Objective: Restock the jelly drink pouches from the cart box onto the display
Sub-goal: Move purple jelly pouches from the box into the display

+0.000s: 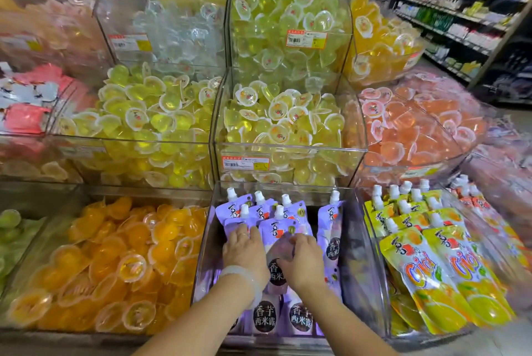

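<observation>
Purple jelly drink pouches with white caps stand in rows inside a clear acrylic bin at the bottom centre of the display. Both my hands are inside that bin. My left hand, a pale bracelet on its wrist, lies with its fingers spread on the left pouches. My right hand rests on the front pouch of the middle row, fingers bent over its top. One more purple pouch stands apart at the bin's right side. The cart box is not in view.
Yellow jelly drink pouches fill the bin to the right. Orange jelly cups fill the bin to the left. Bins of yellow-green cups rise in tiers behind. A shop aisle with shelves runs at the far right.
</observation>
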{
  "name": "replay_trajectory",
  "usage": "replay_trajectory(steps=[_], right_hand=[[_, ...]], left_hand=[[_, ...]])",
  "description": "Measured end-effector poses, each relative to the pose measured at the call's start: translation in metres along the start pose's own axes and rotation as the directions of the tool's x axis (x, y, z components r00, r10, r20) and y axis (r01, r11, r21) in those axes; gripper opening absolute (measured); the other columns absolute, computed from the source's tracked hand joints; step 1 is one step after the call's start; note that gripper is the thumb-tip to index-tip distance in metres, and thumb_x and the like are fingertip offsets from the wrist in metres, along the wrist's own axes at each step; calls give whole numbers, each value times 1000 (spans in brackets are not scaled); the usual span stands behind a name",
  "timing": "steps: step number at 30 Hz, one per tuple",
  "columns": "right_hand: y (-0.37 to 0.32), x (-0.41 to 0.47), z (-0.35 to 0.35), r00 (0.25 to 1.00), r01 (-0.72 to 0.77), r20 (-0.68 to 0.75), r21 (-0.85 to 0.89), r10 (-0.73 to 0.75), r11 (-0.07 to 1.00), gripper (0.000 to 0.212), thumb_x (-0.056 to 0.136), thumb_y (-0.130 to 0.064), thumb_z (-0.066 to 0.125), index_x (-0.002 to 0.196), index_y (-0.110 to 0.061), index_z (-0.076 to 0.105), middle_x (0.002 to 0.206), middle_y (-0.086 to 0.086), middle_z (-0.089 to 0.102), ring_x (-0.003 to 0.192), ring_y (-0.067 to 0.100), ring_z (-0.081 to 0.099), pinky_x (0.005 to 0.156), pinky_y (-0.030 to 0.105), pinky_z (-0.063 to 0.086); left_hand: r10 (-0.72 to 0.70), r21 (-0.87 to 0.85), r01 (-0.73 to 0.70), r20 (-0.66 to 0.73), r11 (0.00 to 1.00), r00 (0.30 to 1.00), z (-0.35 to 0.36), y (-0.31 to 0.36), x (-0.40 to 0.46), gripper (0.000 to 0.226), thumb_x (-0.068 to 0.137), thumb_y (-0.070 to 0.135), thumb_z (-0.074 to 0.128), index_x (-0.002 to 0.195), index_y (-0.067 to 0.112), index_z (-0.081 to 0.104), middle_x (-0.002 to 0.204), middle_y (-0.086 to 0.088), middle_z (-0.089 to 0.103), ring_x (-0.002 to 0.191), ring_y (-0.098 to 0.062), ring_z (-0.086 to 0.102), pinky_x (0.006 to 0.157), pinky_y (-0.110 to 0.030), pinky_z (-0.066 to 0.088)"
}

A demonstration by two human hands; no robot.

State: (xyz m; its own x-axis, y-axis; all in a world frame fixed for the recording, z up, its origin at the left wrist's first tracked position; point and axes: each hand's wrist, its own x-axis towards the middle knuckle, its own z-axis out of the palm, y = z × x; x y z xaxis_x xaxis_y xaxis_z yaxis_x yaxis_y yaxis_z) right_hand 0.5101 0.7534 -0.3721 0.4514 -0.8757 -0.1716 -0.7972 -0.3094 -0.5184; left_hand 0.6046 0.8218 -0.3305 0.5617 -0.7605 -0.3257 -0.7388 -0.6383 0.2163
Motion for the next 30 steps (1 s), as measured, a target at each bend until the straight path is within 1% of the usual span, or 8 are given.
replay_trajectory(steps=[3, 6, 9, 11, 15, 21, 26, 30], right_hand=[[-2, -3, -23, 976, 181, 160, -246, -144, 952, 56, 85, -21, 56, 138, -17, 38, 143, 3, 37, 133, 28, 32, 106, 33, 32], [1, -16, -54, 954, 251, 253, -383, -160, 889, 63, 85, -20, 61, 142, -16, 33, 148, 6, 30, 139, 31, 24, 110, 41, 32], [15, -28, -99, 969, 229, 188, -429, -162, 874, 58, 86, -16, 60, 138, -12, 37, 143, 9, 34, 136, 31, 29, 105, 42, 36], [32, -36, -138, 979, 205, 97, -423, -181, 883, 53, 84, -17, 61, 133, -12, 43, 137, 10, 41, 130, 31, 38, 103, 39, 38], [86, -72, -226, 988, 96, -66, -452, -141, 887, 59, 80, -25, 67, 132, -10, 43, 134, 13, 47, 125, 31, 44, 99, 37, 39], [216, -163, -280, 977, -176, -183, -412, 108, 894, 58, 84, -26, 63, 134, -12, 38, 135, 11, 45, 125, 33, 43, 97, 41, 43], [318, -242, -315, 913, -403, -226, -368, 339, 838, 57, 81, -27, 68, 128, -10, 40, 133, 10, 44, 126, 33, 41, 97, 43, 42], [384, -283, -341, 842, -537, -240, -283, 484, 795, 62, 82, -26, 68, 134, -12, 35, 138, 9, 40, 129, 33, 36, 100, 42, 39]], left_hand=[[71, 123, -72, 13, 990, 997, -11, 15, -11, 68, 83, 16, 59, 142, 11, 26, 151, -9, 21, 141, -27, 19, 112, -36, 26], [104, 190, -111, 45, 975, 994, -21, 39, -25, 67, 83, 12, 58, 142, 9, 27, 151, -10, 20, 142, -28, 17, 115, -40, 22], [164, 240, -172, 52, 956, 985, -35, 79, -42, 69, 84, 14, 59, 144, 7, 24, 152, -12, 19, 142, -30, 16, 116, -43, 20], [248, 270, -234, -18, 934, 969, -48, 114, -54, 63, 87, 15, 56, 142, 6, 27, 148, -12, 25, 140, -29, 21, 113, -42, 22], [418, 318, -371, -92, 872, 904, -61, 200, -89, 64, 83, 19, 60, 138, 6, 31, 143, -11, 31, 136, -31, 27, 109, -43, 28], [613, 385, -577, 37, 720, 790, -1, 329, -169, 64, 88, 22, 55, 142, 5, 26, 146, -14, 30, 138, -32, 24, 109, -42, 27], [732, 429, -705, 137, 564, 668, 53, 419, -231, 66, 81, 19, 62, 138, 6, 31, 140, -13, 36, 133, -32, 32, 108, -43, 31], [797, 437, -787, 220, 435, 562, 89, 486, -272, 73, 75, 19, 70, 135, 5, 32, 136, -12, 35, 131, -32, 33, 106, -43, 32]])
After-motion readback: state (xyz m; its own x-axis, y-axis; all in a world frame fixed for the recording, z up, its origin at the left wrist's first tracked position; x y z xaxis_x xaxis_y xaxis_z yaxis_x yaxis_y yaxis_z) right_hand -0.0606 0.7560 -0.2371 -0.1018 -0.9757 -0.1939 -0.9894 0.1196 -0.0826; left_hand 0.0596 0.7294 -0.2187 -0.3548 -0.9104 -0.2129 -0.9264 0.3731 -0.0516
